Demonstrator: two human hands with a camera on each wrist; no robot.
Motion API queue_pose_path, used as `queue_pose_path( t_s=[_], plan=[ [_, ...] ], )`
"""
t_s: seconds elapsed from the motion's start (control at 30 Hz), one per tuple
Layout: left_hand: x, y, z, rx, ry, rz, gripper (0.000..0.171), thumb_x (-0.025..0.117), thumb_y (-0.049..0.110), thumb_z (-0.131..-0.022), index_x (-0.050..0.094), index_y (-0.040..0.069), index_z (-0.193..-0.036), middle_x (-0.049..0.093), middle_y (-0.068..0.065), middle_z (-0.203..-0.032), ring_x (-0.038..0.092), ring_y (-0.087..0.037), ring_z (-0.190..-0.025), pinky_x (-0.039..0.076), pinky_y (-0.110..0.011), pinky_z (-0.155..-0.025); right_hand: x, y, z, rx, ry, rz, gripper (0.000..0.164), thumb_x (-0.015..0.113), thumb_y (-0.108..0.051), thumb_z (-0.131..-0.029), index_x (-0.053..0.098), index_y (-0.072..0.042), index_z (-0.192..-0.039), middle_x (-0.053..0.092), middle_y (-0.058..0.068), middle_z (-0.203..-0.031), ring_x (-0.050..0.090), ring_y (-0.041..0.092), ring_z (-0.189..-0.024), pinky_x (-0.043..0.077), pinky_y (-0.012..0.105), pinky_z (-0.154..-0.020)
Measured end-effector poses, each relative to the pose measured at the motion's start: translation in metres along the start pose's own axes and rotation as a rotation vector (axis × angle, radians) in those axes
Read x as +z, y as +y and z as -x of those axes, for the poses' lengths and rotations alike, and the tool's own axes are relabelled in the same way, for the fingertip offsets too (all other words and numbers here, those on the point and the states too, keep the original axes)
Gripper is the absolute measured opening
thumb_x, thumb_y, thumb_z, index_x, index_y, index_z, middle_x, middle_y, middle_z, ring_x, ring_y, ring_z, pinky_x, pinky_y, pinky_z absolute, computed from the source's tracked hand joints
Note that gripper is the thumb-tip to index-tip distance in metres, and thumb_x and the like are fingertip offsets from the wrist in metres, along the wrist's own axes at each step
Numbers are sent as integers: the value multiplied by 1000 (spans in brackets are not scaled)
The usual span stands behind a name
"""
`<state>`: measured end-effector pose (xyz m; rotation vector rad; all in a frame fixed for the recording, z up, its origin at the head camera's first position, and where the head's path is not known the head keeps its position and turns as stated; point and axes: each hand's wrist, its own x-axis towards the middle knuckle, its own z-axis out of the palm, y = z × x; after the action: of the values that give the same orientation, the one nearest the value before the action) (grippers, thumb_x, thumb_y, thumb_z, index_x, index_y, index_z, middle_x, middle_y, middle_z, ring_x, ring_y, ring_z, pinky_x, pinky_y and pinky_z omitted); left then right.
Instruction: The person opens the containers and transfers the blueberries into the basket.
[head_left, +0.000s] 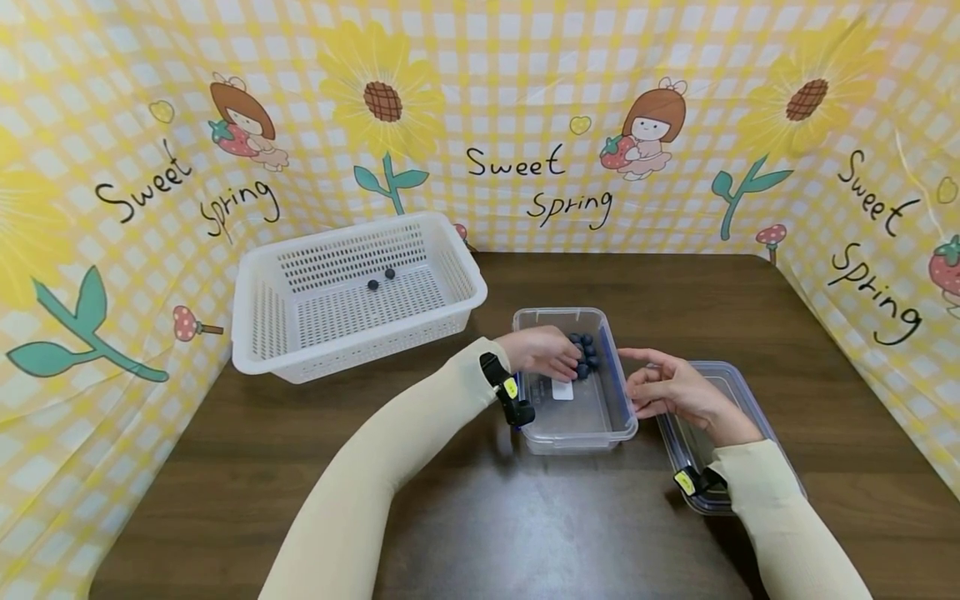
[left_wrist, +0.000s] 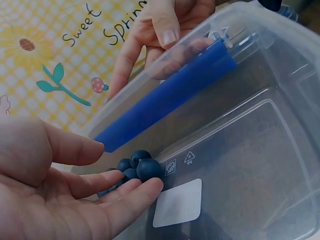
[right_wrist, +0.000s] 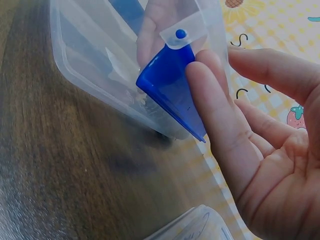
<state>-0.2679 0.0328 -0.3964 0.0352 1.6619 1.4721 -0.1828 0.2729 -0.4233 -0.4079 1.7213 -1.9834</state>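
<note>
A clear plastic box (head_left: pixel 573 421) with blue side latches stands without its lid on the table. Inside it, at the far right, lies a small cluster of dark blueberries (head_left: pixel 587 357). My left hand (head_left: pixel 543 352) reaches into the box, palm turned up and fingers loosely extended. In the left wrist view its fingertips are beside the blueberries (left_wrist: pixel 145 167), with none held. My right hand (head_left: pixel 678 392) is at the box's right wall, fingers relaxed. The right wrist view shows its fingertips against the wall by a blue latch (right_wrist: pixel 170 75).
A white perforated basket (head_left: pixel 360 350) stands at the back left, with two blueberries (head_left: pixel 381 279) on its floor. Under the right forearm lies a clear rectangular lid or shallow box (head_left: pixel 727 379). A checked cloth (head_left: pixel 487 100) surrounds the brown table (head_left: pixel 480 517).
</note>
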Motion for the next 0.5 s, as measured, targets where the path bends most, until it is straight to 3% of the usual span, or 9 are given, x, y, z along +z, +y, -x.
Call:
queue_pose_path(
  t_s=[0.03,0.07,0.17,0.27,0.3,0.5],
  plan=[
    [1,0,-1,-5,-1,-2,35,47,-2,-102,47,-14,-134,49,-35,-134,56,-42,-121,50,-41,-102,0,0,0,0,-1,1,54,59,11,-93,48,-11,-141,68,8,-91,71,19,-75,62,34,-69],
    [-5,-8,-20,-4,-9,8,31,50,-2,-100,51,-13,-129,52,-34,-129,59,-41,-116,54,-41,-97,0,0,0,-1,-2,3,54,59,11,-93,48,-11,-141,68,8,-91,71,19,-75,62,34,-69],
    [-3,-10,-22,-14,-21,15,29,48,-1,-101,51,-15,-127,52,-34,-129,59,-40,-117,53,-42,-98,0,0,0,4,-3,5,55,59,11,-93,47,-10,-142,68,8,-91,70,19,-75,62,34,-69],
    [3,-12,-21,-13,-36,8,36,44,0,-103,45,-17,-134,46,-35,-139,51,-41,-128,46,-46,-106,0,0,0,9,2,9,55,59,11,-93,46,-9,-142,68,7,-91,70,19,-75,62,34,-69],
    [12,-6,-4,-16,-38,-5,39,40,0,-104,39,-20,-138,42,-35,-143,46,-41,-133,42,-47,-110,0,0,0,10,3,11,56,60,11,-92,45,-8,-143,68,7,-91,70,19,-75,62,34,-69],
    [22,-9,-8,-18,-85,22,47,34,-8,-99,31,-17,-145,36,-36,-147,43,-42,-135,39,-49,-111,0,-1,0,13,15,21,57,61,10,-92,42,-4,-144,68,8,-90,70,19,-74,62,35,-69]
  ],
)
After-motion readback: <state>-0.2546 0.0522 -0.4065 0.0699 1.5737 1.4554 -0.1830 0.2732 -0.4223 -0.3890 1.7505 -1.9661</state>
